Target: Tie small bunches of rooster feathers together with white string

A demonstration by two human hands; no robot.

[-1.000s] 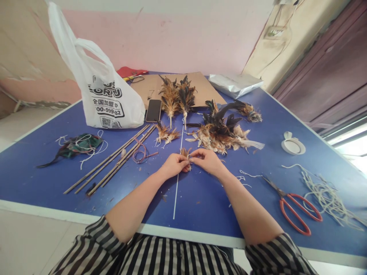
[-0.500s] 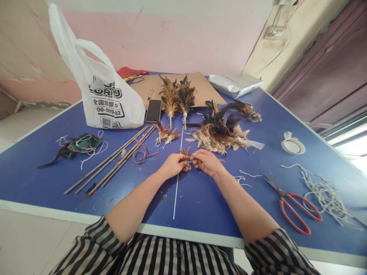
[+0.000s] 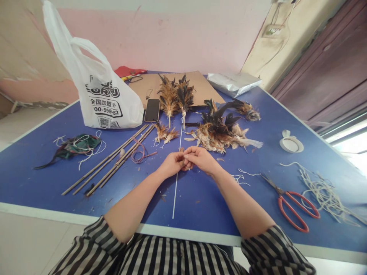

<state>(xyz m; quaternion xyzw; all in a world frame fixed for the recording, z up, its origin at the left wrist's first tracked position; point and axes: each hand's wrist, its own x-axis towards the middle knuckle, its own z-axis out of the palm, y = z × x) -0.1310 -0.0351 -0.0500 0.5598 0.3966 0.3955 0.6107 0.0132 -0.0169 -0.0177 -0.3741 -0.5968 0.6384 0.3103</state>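
My left hand (image 3: pixel 172 163) is closed on a small bunch of brown feathers (image 3: pixel 181 150), of which only a tip shows above the fingers. Pressed against it, my right hand (image 3: pixel 200 159) pinches thumb and fingers together over the same spot; what lies in that pinch is hidden. Beyond the hands, a large pile of loose brown, black and white feathers (image 3: pixel 219 133) covers part of the blue table (image 3: pixel 212 206). Two small tied feather tufts (image 3: pixel 166 133) lie just left of it. Farther back, two bigger feather bundles on sticks (image 3: pixel 169 95) rest partly on cardboard (image 3: pixel 203 89).
On the left are thin sticks (image 3: pixel 110 160), a dark green bundle with string (image 3: pixel 82 145), a phone (image 3: pixel 151 110) and a white plastic bag (image 3: pixel 111 99). To the right lie red-handled scissors (image 3: pixel 298 208), tangled white string (image 3: pixel 323 194), a tape roll (image 3: pixel 291 144) and a silver packet (image 3: pixel 233 84).
My right hand has moved slightly left and closed in over the left fingertips, so less of the feather bunch shows. The whole view has shifted a little.
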